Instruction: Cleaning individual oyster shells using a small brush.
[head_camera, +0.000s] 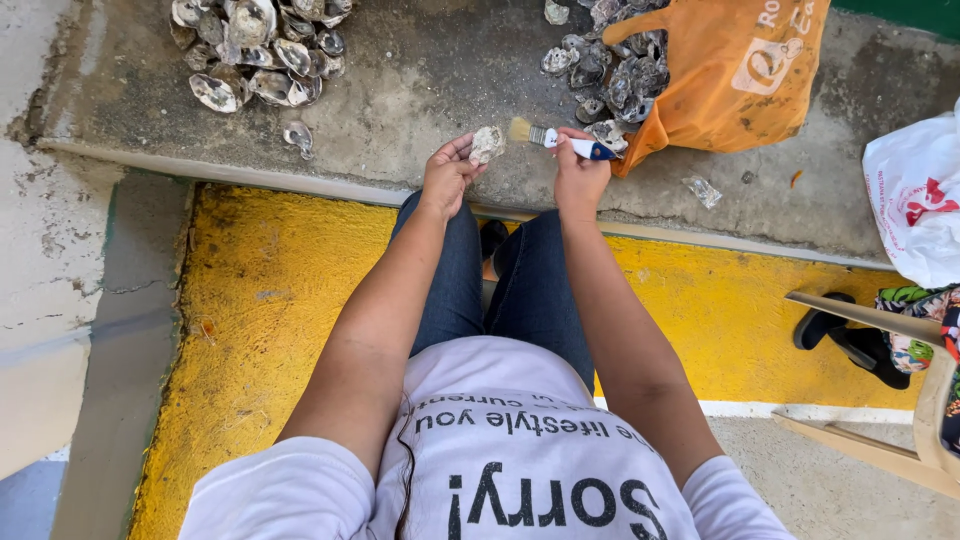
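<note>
Grey-white oyster shell (487, 144), blue-and-white-handled brush (560, 140) with pale bristles — orange bag (735, 75), yellow-painted curb (270, 300), blue jeans (500, 290).

Pale, rough oyster shell (487, 144) sits upright near top centre; just right, a small blue-and-white-handled brush (556, 138) lies level, bristles pointing at it.

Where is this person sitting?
Probably outdoors on a curb or step, maybe near a seafood stall. The ground is rough concrete with a yellow painted edge, and oyster shells lie in piles beside an orange bag.
</note>
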